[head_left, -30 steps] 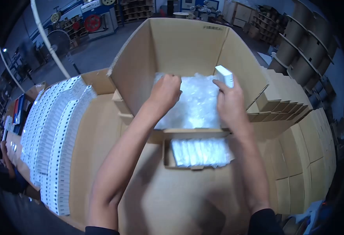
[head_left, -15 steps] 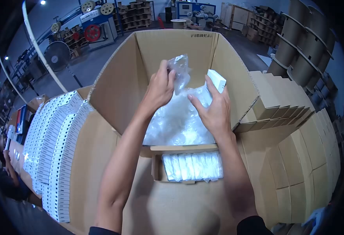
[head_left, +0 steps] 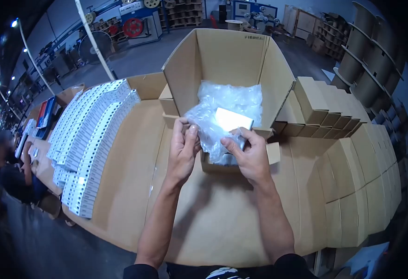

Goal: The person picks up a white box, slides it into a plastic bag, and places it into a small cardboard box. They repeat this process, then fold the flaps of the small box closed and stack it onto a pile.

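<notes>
Left hand (head_left: pixel 184 148) pinches a clear plastic bag (head_left: pixel 207 122) while the right hand (head_left: pixel 252 156) grips a white box (head_left: pixel 233 119) and the bag's edge, both at twelve o'clock above the tabletop (head_left: pixel 199 218), before the large open carton (head_left: pixel 232 56).

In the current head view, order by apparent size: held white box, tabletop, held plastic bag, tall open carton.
1. tabletop
2. tall open carton
3. plastic bag
4. white box, partly hidden
</notes>
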`<action>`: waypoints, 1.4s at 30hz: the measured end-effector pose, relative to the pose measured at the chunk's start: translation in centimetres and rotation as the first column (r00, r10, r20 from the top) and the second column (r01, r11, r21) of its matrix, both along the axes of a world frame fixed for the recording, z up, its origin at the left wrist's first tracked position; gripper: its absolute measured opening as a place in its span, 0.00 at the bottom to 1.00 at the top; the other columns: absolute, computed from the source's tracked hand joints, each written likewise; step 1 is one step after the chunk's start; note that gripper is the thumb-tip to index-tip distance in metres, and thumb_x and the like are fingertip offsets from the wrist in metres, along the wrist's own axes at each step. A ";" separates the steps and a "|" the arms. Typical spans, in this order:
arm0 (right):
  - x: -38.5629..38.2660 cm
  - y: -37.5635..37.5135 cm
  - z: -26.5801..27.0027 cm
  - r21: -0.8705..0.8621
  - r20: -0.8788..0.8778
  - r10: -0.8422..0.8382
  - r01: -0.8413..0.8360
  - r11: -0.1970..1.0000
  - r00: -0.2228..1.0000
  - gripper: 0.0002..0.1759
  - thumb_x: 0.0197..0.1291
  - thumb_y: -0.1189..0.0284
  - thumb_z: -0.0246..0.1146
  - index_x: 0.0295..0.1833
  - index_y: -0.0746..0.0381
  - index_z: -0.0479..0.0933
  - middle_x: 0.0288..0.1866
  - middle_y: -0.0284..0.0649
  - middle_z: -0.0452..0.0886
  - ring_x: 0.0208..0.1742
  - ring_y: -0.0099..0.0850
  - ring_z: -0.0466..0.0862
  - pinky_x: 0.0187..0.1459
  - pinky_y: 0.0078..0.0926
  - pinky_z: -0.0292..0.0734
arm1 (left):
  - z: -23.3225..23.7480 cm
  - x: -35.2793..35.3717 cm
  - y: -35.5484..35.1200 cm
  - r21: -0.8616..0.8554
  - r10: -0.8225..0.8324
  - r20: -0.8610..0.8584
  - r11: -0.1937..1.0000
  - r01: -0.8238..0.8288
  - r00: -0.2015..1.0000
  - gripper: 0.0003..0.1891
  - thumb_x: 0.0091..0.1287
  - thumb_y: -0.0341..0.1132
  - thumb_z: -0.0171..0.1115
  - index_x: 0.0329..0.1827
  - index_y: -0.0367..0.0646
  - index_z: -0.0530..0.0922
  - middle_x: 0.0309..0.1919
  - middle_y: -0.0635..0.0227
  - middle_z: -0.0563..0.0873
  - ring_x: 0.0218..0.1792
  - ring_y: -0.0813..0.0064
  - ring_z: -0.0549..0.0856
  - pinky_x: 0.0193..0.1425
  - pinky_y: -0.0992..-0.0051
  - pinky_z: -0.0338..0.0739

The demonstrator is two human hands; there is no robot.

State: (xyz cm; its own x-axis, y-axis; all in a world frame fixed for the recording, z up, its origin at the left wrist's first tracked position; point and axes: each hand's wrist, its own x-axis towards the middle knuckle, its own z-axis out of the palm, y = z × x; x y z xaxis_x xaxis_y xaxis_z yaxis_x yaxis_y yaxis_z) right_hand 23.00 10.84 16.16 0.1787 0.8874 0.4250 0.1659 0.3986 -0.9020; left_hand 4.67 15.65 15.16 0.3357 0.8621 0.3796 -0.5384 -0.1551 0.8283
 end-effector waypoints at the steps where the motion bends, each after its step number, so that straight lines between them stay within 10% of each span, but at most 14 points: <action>1: -0.5 -1.7 0.1 -0.043 0.103 -0.080 0.085 0.995 0.991 0.18 0.62 0.64 0.78 0.44 0.70 0.85 0.38 0.37 0.79 0.38 0.24 0.76 0.41 0.27 0.74 | 0.2 0.1 -2.2 -0.115 0.107 -0.045 0.987 -0.112 0.993 0.16 0.86 0.38 0.48 0.70 0.43 0.63 0.48 0.68 0.83 0.36 0.85 0.79 0.43 0.80 0.77; 14: -4.0 -13.1 -0.8 -0.215 -0.257 0.071 -0.128 0.968 0.964 0.12 0.65 0.78 0.74 0.51 0.69 0.82 0.50 0.38 0.80 0.49 0.22 0.82 0.46 0.23 0.86 | -3.3 -7.2 -15.0 -0.277 -0.050 -0.144 0.961 0.008 0.988 0.16 0.73 0.29 0.70 0.60 0.32 0.80 0.44 0.68 0.88 0.41 0.84 0.85 0.45 0.79 0.82; 17: -6.7 -13.4 -1.6 -0.136 -0.416 -0.025 -0.035 0.990 0.909 0.17 0.66 0.75 0.74 0.56 0.68 0.80 0.54 0.41 0.80 0.54 0.24 0.82 0.50 0.23 0.86 | -5.1 -7.2 -15.9 -0.206 0.116 -0.241 0.964 -0.168 0.964 0.15 0.71 0.27 0.71 0.58 0.33 0.81 0.45 0.68 0.88 0.43 0.82 0.85 0.49 0.77 0.81; 20: -7.3 -15.3 -4.9 -0.184 -0.368 -0.078 0.009 0.983 0.927 0.22 0.64 0.70 0.77 0.59 0.68 0.78 0.52 0.41 0.79 0.55 0.27 0.82 0.53 0.26 0.83 | -5.0 -6.9 -16.6 -0.127 0.274 -0.285 0.939 -0.320 0.919 0.13 0.70 0.26 0.72 0.55 0.34 0.81 0.46 0.67 0.88 0.46 0.80 0.86 0.53 0.76 0.81; 25: -8.9 -16.8 -4.6 -0.260 0.193 -0.175 0.223 0.940 0.965 0.12 0.58 0.74 0.78 0.44 0.66 0.85 0.47 0.46 0.80 0.47 0.35 0.84 0.50 0.29 0.78 | -6.7 -5.0 -17.5 -0.121 0.280 -0.300 0.937 -0.328 0.912 0.11 0.71 0.29 0.72 0.52 0.33 0.82 0.44 0.66 0.89 0.46 0.81 0.87 0.51 0.77 0.81; 29: -7.7 -16.3 -6.4 -0.180 0.144 -0.167 0.192 0.965 0.975 0.09 0.60 0.75 0.75 0.44 0.67 0.86 0.48 0.47 0.80 0.45 0.34 0.85 0.48 0.30 0.79 | -8.4 -5.7 -16.6 -0.375 0.174 -0.154 0.900 -0.221 0.973 0.17 0.72 0.39 0.74 0.53 0.37 0.80 0.47 0.65 0.87 0.44 0.77 0.86 0.53 0.74 0.82; 33: -5.4 -16.3 -6.1 -0.179 0.259 -0.159 0.209 0.961 0.953 0.08 0.59 0.78 0.75 0.44 0.65 0.86 0.49 0.47 0.77 0.47 0.37 0.84 0.44 0.32 0.78 | -7.9 -8.9 -13.8 -0.308 -0.135 0.476 0.900 0.308 0.869 0.32 0.67 0.59 0.73 0.59 0.45 0.69 0.52 0.65 0.77 0.50 0.67 0.83 0.59 0.68 0.82; 36: -4.6 -16.5 -5.2 -0.200 0.278 -0.081 0.140 0.970 0.957 0.07 0.59 0.79 0.74 0.43 0.64 0.86 0.50 0.49 0.77 0.48 0.41 0.83 0.45 0.35 0.79 | -4.1 -10.0 -11.0 -0.471 -0.285 -0.108 0.859 0.203 0.953 0.18 0.74 0.47 0.69 0.50 0.42 0.76 0.39 0.68 0.81 0.36 0.79 0.83 0.43 0.78 0.79; 39: -4.5 -16.6 -5.4 -0.144 0.297 -0.039 0.086 0.986 0.954 0.07 0.59 0.79 0.73 0.43 0.65 0.86 0.50 0.50 0.76 0.49 0.45 0.83 0.48 0.37 0.80 | -1.3 -8.7 -10.3 -0.108 -0.225 -0.813 0.965 0.241 0.537 0.11 0.75 0.36 0.67 0.36 0.39 0.78 0.25 0.74 0.77 0.28 0.86 0.77 0.34 0.80 0.71; 42: -4.0 -16.4 -5.9 -0.180 0.275 -0.052 0.104 0.978 0.960 0.06 0.61 0.79 0.72 0.44 0.66 0.86 0.50 0.50 0.76 0.50 0.45 0.83 0.49 0.37 0.80 | -1.0 -8.4 -9.6 -0.135 -0.160 -0.749 0.987 0.089 0.643 0.15 0.74 0.31 0.67 0.27 0.39 0.73 0.20 0.80 0.72 0.26 0.89 0.71 0.30 0.80 0.66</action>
State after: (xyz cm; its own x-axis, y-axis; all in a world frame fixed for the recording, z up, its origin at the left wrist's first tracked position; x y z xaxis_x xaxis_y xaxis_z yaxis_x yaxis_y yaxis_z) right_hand 19.03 -5.52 10.22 0.1540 0.9444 0.2904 0.4349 0.1991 -0.8782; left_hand -3.71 6.07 14.11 0.5810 0.8048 -0.1217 0.2706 -0.0500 0.9614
